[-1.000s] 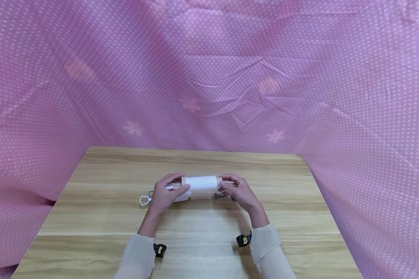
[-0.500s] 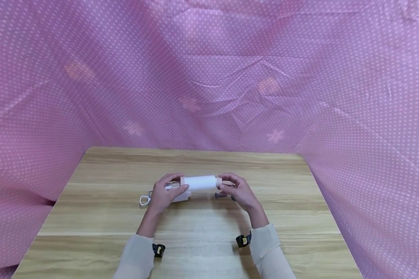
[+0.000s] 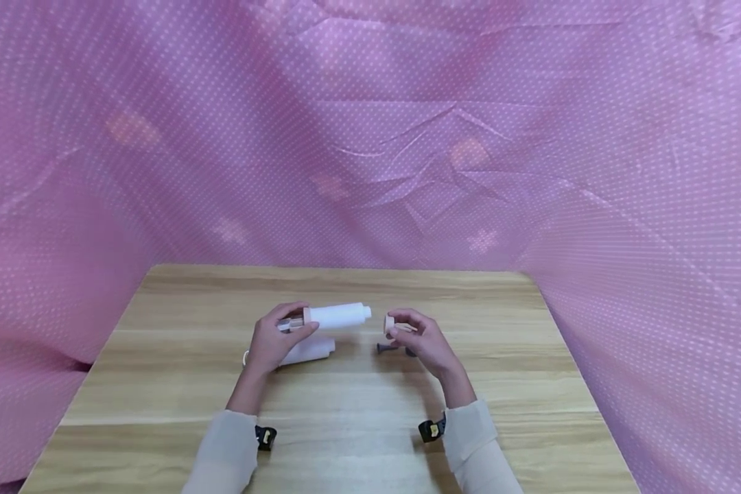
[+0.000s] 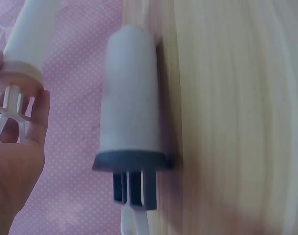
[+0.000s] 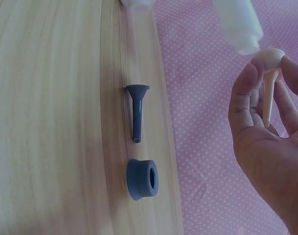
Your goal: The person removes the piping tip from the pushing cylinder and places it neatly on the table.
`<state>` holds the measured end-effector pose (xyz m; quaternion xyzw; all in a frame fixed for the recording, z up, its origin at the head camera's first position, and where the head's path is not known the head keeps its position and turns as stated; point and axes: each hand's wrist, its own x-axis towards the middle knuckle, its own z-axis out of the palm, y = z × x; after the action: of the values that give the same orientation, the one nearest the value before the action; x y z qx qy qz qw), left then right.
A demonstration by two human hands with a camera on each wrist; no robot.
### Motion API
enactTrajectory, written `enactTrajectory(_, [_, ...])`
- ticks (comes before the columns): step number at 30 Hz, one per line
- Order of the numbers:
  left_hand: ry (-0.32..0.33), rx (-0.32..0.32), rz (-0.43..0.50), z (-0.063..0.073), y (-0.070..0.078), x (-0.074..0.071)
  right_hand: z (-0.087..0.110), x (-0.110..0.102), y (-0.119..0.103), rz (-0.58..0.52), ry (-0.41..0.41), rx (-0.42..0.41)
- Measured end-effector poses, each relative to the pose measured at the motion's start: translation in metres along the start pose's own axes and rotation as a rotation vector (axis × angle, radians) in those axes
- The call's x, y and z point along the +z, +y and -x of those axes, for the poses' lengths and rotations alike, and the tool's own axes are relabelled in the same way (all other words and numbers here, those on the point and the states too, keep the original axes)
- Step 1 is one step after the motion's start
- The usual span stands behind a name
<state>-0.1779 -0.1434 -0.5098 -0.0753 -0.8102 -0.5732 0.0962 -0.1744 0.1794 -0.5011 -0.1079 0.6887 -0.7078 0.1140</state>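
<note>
My left hand (image 3: 272, 336) grips a white sausage stuffer tube (image 3: 338, 315) by its peach collar, with the white plunger handle (image 4: 12, 100) showing between palm and fingers in the left wrist view. The tube points right, its narrow neck bare. In my right hand (image 3: 425, 341), thumb and fingers pinch a peach end cap (image 5: 269, 59); a slim peach nozzle (image 5: 268, 98) runs from it back toward the palm. A gap separates cap and tube neck. Below my left hand, a second white stuffer tube (image 4: 132, 93) with a dark grey collar (image 4: 132, 160) lies on the table.
Under my right hand, a dark grey funnel nozzle (image 5: 137, 112) and a dark grey ring cap (image 5: 143, 178) lie on the wooden table (image 3: 358, 425). A pink dotted cloth (image 3: 370, 137) hangs behind and at both sides.
The peach cap has come off the tube's neck and stays in my right hand. My left hand has drawn the tube to the left, exposing the neck.
</note>
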Motion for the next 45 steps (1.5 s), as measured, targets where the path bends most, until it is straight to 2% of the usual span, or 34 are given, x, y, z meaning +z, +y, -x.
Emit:
enactTrajectory(4, [-0.008,-0.032,-0.034,-0.005,-0.006,-0.008,0.001,0.001,-0.001,-0.004,0.001,-0.002])
enactTrajectory(8, [-0.048,-0.074,-0.038,-0.010,-0.010,-0.015,0.002,-0.001,0.000,-0.005,0.014,0.001])
enactTrajectory(12, [-0.078,-0.084,-0.035,-0.015,-0.013,-0.020,0.003,-0.003,0.001,0.007,0.018,-0.002])
enactTrajectory(15, [-0.091,-0.089,-0.030,-0.018,-0.016,-0.021,0.005,-0.005,0.002,0.014,0.016,-0.006])
enactTrajectory(27, [-0.121,-0.184,-0.049,-0.028,-0.037,-0.024,0.008,-0.008,0.002,0.010,0.011,-0.010])
enactTrajectory(38, [-0.166,-0.175,-0.076,-0.050,-0.047,-0.027,0.010,-0.009,0.004,-0.011,0.021,0.001])
enactTrajectory(45, [-0.169,-0.244,-0.065,-0.056,-0.056,-0.024,0.011,-0.007,0.002,0.008,0.013,-0.002])
